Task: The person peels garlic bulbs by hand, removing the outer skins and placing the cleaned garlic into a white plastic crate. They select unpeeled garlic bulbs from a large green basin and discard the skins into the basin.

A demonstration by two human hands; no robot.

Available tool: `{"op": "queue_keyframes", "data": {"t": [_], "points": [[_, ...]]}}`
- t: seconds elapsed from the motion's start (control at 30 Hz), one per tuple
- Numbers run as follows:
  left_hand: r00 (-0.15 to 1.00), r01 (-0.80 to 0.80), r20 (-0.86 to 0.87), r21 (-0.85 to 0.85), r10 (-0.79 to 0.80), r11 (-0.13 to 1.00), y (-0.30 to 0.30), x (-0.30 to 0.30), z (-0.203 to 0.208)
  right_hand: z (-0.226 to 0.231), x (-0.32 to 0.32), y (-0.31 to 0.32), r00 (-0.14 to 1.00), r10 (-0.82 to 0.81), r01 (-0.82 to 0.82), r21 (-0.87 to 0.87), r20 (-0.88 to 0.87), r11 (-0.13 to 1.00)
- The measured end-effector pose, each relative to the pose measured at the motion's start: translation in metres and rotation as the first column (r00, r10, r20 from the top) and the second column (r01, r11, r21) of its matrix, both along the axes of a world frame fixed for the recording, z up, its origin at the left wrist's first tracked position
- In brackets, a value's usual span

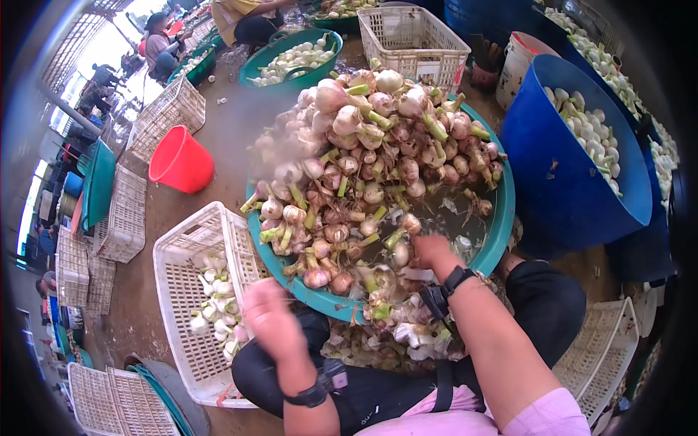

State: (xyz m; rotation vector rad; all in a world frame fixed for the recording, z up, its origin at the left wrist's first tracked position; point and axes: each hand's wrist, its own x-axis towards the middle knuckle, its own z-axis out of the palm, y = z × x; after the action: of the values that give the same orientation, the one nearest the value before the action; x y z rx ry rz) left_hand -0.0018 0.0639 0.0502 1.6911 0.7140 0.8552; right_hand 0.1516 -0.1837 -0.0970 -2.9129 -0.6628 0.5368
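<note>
A heap of unpeeled garlic bulbs [349, 156] with cut green stems fills a wide green tub [507, 189] in front of me. My right hand [434, 254] reaches into the near right part of the tub, against the garlic there; its fingertips are hidden among the bulbs. Left of the tub's near rim is my left hand [273, 320], raised and smeared by motion, so its fingers are unclear. It is beside a white plastic crate [169, 291] that holds peeled white garlic [218, 309] with short stems. Loose garlic skins [414, 330] lie below the tub's near edge.
A blue barrel [534, 152] of peeled garlic stands at the right. Behind the tub are another white crate [414, 36] and a green basin [294, 80] of garlic. A red bucket [182, 160] stands at the left. Several people work farther back.
</note>
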Motion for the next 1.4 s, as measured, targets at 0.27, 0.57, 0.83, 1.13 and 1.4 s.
{"op": "queue_keyframes", "data": {"t": [0.27,0.57,0.83,1.13,1.4], "points": [[0.755,0.236,-0.194,-0.811,-0.627,0.535,-0.063,0.026,-0.066,0.063,-0.079,0.028,0.926,0.025,0.190,0.525,-0.376,0.830],[0.760,0.337,0.012,-0.862,-0.650,0.379,-0.063,0.018,-0.063,0.091,-0.109,0.043,0.982,0.022,0.058,0.411,-0.187,0.910],[0.674,0.556,0.364,-0.823,-0.643,0.116,-0.054,0.020,-0.055,0.083,-0.102,0.024,0.100,0.209,0.968,0.144,-0.973,0.205],[0.426,0.898,-0.324,0.039,-0.845,0.438,-0.071,0.016,-0.035,0.052,-0.093,0.000,0.211,0.117,0.976,0.217,-0.970,0.034],[0.834,0.493,0.277,-0.761,-0.477,0.421,-0.058,0.008,-0.070,0.109,-0.117,-0.003,0.935,0.182,0.228,0.910,-0.303,0.346]]}}
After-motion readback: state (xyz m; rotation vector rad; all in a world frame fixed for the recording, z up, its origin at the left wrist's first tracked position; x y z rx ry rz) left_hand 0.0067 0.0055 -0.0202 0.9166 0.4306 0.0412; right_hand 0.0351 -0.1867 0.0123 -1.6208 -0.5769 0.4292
